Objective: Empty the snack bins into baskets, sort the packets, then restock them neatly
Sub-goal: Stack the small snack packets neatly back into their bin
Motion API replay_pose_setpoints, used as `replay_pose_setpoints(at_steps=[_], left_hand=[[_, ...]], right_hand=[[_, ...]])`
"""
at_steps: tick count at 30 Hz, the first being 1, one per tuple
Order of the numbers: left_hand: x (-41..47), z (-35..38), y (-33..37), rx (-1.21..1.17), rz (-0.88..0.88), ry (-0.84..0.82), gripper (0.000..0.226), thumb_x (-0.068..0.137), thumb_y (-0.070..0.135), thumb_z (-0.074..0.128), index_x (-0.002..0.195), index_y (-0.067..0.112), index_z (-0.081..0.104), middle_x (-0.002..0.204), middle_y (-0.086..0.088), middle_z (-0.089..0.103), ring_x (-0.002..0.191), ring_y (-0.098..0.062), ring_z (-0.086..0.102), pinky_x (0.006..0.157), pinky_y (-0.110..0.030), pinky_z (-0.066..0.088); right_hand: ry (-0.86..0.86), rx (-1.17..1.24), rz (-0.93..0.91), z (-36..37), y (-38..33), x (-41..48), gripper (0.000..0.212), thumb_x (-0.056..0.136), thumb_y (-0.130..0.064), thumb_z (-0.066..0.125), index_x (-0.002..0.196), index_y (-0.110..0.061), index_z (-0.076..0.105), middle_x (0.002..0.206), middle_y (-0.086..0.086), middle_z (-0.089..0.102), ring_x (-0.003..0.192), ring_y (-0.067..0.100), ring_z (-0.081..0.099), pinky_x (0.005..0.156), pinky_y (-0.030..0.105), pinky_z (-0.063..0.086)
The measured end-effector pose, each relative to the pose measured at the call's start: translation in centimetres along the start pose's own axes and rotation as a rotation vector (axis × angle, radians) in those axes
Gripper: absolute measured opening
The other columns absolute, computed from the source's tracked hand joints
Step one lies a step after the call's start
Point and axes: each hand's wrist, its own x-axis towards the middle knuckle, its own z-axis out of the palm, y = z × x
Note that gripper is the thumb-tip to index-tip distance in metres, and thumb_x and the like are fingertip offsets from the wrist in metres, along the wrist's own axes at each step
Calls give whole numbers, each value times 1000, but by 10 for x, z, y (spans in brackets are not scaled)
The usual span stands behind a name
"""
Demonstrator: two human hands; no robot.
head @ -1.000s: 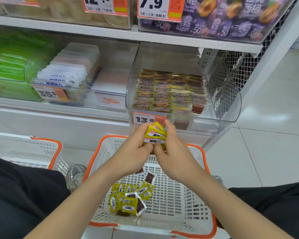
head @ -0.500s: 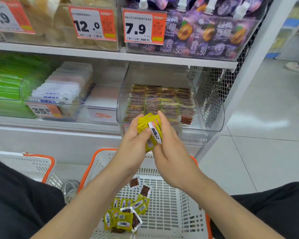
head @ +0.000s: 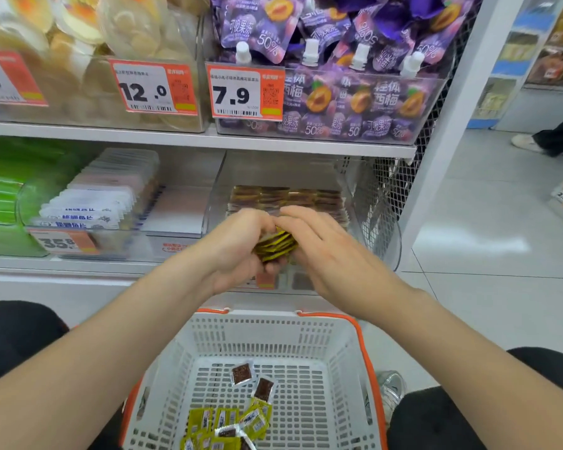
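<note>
Now the left hand curls round a stack of yellow packets in front of the clear bin, right hand laying straight fingers on top, above the white basket.

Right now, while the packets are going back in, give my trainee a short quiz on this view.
1. True or false: the white basket holds no packets.
2. Pick one. The stack of yellow packets is:
A) lying on the floor
B) in the left hand, with the right hand touching it, in front of the clear bin
C) on the top shelf
3. What price shows on the tag in front of the purple pouches?

Key: 1 false; 2 B; 3 7.9
</note>
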Motion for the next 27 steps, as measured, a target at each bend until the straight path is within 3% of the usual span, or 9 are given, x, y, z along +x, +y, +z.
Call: replay_pose_setpoints(at_steps=[3,8,10,12,15,17,20,23,27], left_hand=[[7,-5,11,-22,-55,-132,43,75,25,41,111,4,54,85,-16,55,68,-27,51,61,-36,31],[22,-4,6,-9,-64,-133,47,103,35,33,115,6,68,98,-15,74,87,-32,70,75,-38,47],[32,-1,-5,276,52,38,42,107,34,40,118,10,71,104,-13,78,88,-28,74,74,-37,53],[42,-7,-23,839,336,160,33,102,33,45,114,21,73,94,2,79,83,-18,73,76,-34,55],[46,-13,-44,1465,632,-1,45,103,42,33,136,28,60,131,4,68,123,-19,59,99,-41,49],[48,-11,-51,1563,594,-140,52,107,49,27,152,32,47,162,3,43,148,-18,39,115,-46,40],[55,-9,-58,1698,543,-187,55,108,55,23,159,36,35,171,8,27,155,-15,29,117,-46,38],[57,-8,-61,1740,536,-138,54,107,56,29,157,37,36,169,9,29,154,-17,32,116,-50,40],[59,-4,-62,1771,565,-93,51,105,54,34,149,32,47,161,4,45,140,-22,50,105,-46,50]], right_hand=[[-19,-50,-115,-6,15,5,54,102,-22,55,154,-12,39,140,7,49,117,30,52,102,45,47],[-109,-108,-68,-12,45,7,45,108,-27,43,149,-8,39,129,10,52,108,31,54,93,47,49],[-126,25,88,-16,58,2,44,108,-27,45,148,-8,39,128,10,55,106,27,55,89,39,45],[-181,95,264,-23,71,-1,41,109,-29,45,145,-10,38,120,8,58,94,22,55,79,35,39],[-340,23,376,-31,86,2,32,110,-28,45,136,-11,40,111,9,60,91,26,57,79,44,45],[-491,-24,390,-29,92,4,26,110,-25,46,131,-13,42,108,9,61,91,27,57,82,48,49],[-725,-119,417,-17,98,7,13,107,-18,48,119,-14,45,95,6,58,81,22,56,74,47,51],[-832,-209,430,-2,102,12,9,108,-17,46,114,-12,46,88,4,51,74,20,53,60,39,41],[-794,-119,485,22,107,17,23,102,-4,47,121,-5,36,108,16,66,93,31,68,79,50,57]])
